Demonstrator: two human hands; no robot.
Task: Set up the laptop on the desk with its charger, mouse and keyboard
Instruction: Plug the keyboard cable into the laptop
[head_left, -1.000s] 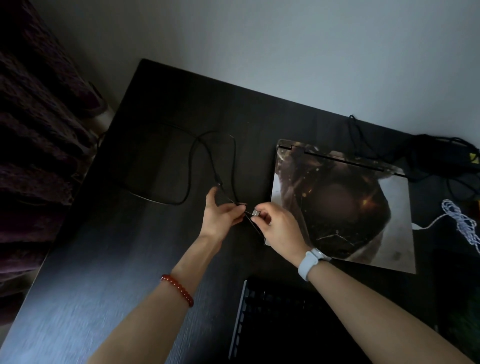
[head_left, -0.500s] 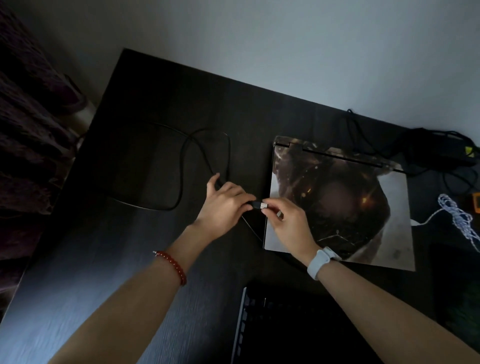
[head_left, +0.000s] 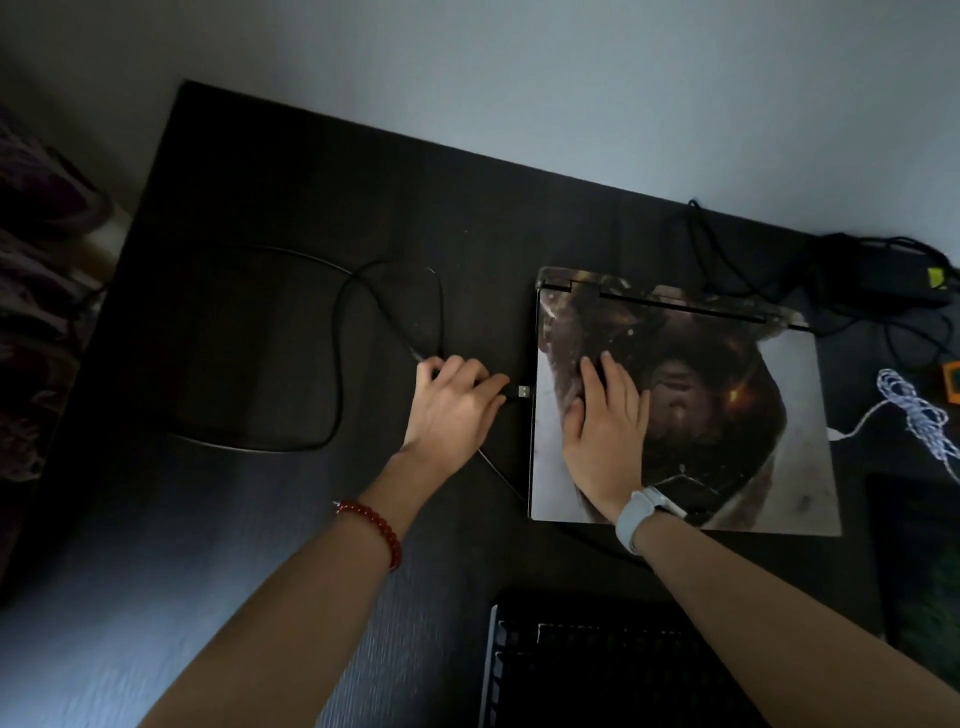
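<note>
Head cam showed the handover was over: half a second earlier both hands were pinching the USB plug (head_left: 523, 392) between them, but now the right hand (head_left: 605, 434) had let go and lay flat, fingers spread, on the closed laptop (head_left: 727, 415), probably bracing it. The left hand (head_left: 454, 402) alone pinched the plug, metal tip aimed at the laptop's left edge, just beside it but not in yet. So I'd say the plug-in was about to happen. The black cable (head_left: 340, 364) looped off to the left across the dark desk (head_left: 260, 519). The laptop sat right of centre, lid down, with a dark brownish skin. The keyboard (head_left: 597, 670) sat at the near edge, the charger brick (head_left: 893, 275) far right.
</note>
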